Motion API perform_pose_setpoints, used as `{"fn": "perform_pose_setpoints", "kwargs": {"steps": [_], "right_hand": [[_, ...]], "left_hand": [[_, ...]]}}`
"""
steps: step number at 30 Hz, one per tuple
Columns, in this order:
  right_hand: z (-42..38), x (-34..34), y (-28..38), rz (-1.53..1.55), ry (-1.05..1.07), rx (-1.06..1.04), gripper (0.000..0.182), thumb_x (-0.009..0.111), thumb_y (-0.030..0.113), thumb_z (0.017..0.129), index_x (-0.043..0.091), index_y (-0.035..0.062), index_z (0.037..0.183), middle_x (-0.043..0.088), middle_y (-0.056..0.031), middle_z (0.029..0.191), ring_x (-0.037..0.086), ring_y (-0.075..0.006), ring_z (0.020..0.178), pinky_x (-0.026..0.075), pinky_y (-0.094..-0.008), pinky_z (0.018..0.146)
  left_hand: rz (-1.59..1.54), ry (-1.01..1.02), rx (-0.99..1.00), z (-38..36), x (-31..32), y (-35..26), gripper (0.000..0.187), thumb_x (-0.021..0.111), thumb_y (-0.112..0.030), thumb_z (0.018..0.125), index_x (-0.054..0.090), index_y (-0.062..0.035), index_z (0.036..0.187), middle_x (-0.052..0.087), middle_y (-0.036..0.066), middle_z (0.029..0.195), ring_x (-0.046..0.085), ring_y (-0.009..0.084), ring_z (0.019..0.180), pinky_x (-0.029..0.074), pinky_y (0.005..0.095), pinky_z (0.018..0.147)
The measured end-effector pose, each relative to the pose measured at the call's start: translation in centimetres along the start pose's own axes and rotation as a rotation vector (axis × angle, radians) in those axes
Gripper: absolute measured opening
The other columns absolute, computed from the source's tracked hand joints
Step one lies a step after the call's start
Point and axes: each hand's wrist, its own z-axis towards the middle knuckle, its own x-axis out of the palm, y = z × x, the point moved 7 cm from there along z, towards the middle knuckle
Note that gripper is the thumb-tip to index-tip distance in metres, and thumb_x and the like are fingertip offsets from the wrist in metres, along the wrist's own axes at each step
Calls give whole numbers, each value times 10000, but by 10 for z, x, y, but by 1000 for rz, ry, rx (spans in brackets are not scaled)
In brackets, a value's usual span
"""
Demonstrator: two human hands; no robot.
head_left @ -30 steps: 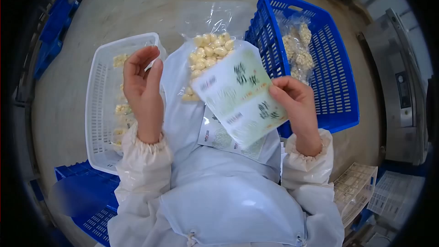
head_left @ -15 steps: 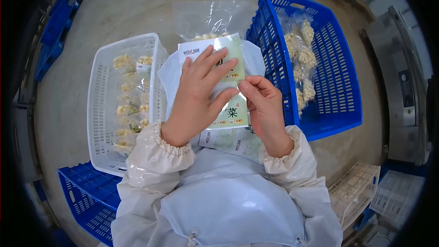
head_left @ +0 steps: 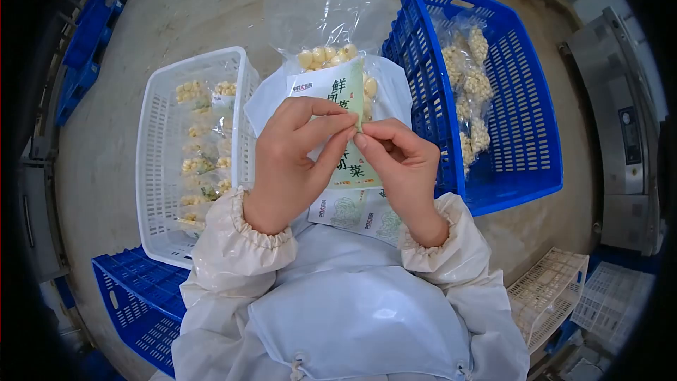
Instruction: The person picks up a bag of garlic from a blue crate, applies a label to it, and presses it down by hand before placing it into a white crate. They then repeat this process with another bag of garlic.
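Observation:
A printed white-and-green label (head_left: 317,85) with dark characters is raised in front of me, its right edge bent up. My left hand (head_left: 293,159) pinches that edge between thumb and fingers. Close against it, my right hand (head_left: 409,169) pinches the edge too, fingertips almost touching the left ones. A second label (head_left: 352,176) shows below, partly behind my hands. Under these lies a strip of printed label sheet (head_left: 352,215) on my lap. Just beyond, a clear plastic bag (head_left: 328,56) holds several round, pale yellow pieces, partly covered by the upper label.
To my left stands a white crate (head_left: 144,169) with several bags of pale pieces. On the right, a tilted blue crate (head_left: 525,123) holds similar bags. Another blue crate (head_left: 134,310) sits lower left, and a beige crate (head_left: 546,296) lower right. Steel equipment (head_left: 620,134) stands at far right.
My left hand has gone from lying spread over the label to pinching its edge beside my right hand. The upper label now bends up, uncovering more of the bag behind.

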Motion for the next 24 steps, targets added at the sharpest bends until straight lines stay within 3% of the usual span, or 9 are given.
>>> {"fn": "perform_pose_setpoints", "kwargs": {"steps": [10,13,16,19,22,24], "right_hand": [[-7,18,37,-458,37,-467,198,687,-85,806,706,-17,991,673,-125,923,665,-201,751,521,-270,640],[-8,21,39,-494,74,-462,214,693,-86,795,710,-13,995,676,-130,917,665,-212,744,523,-273,638],[-5,17,30,-377,59,-390,211,694,-87,797,717,-15,994,681,-122,911,662,-188,744,515,-261,631],[-3,14,30,-279,60,-286,198,693,-81,811,725,-15,994,684,-100,911,653,-133,755,502,-238,629],[2,4,18,-168,59,-103,156,700,-55,837,728,-20,986,682,-59,903,631,-77,779,487,-213,631],[6,-10,14,-108,83,-9,137,707,-38,847,728,-22,982,683,-36,881,625,-60,772,487,-205,635]], "left_hand": [[406,-55,196,-6,-7,-37,201,753,-10,658,663,-41,835,635,68,848,617,260,779,492,350,655],[479,-63,211,-6,-7,-44,220,749,-5,633,658,-43,830,623,64,821,611,258,756,491,355,637],[363,-133,177,-5,-11,-36,182,738,3,651,652,-39,806,618,81,784,616,266,728,488,335,624],[82,-152,-14,-5,-18,-16,125,721,21,705,665,-26,806,653,75,785,639,228,718,510,296,659],[-334,-150,-465,-8,-23,21,28,693,-28,792,691,-15,817,695,75,841,661,185,742,532,282,739],[-604,-157,-630,-13,-38,57,89,663,-72,839,697,3,874,705,79,894,668,170,792,538,292,793]]}}
